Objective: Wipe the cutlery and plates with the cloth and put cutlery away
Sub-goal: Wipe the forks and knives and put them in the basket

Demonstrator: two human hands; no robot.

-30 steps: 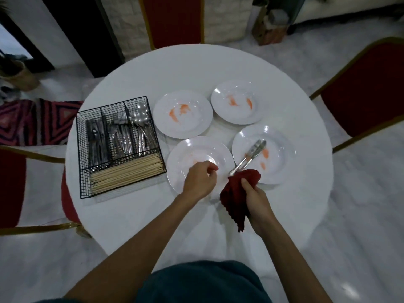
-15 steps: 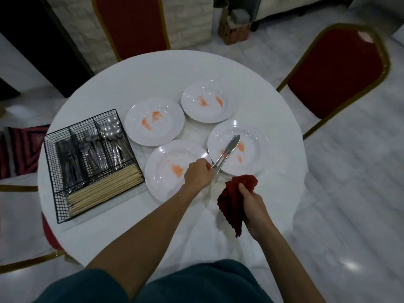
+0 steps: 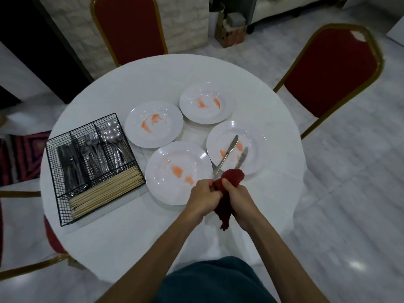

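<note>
Well, I am near the start, as far as I can judge. Both hands meet over the near side of the table [image 3: 131, 84], between the two closest plates. My left hand [image 3: 202, 196] is curled, its fingers pinching the handle end of a knife [image 3: 227, 153] whose blade slants out over the right-hand plate [image 3: 253, 141]. My right hand [image 3: 239, 200] is wrapped round the red cloth [image 3: 231, 176], thumb pressed on top of the bunch, a loose tail hanging below my palm. A second knife [image 3: 242, 157] pokes out of the cloth just beside the first, blurred. Its handle is buried in the folds, so I cannot tell which of my hands really carries it. I take it that I am rubbing these two knives down.

Nothing looks finished. All four plates show orange smears: the right-hand one under the blades, the near plate [image 3: 161, 182] by my left wrist, the far left plate [image 3: 168, 132] and the far right plate [image 3: 227, 106]. None has been wiped, by the look of it. The wire basket [image 3: 53, 182] at the left of the table holds stored cutlery [image 3: 87, 154] in upright sections and a row of chopsticks [image 3: 105, 191] along the front. Left to do, I reckon: finish both knives, drop them in the basket, then clean four plates.
</note>
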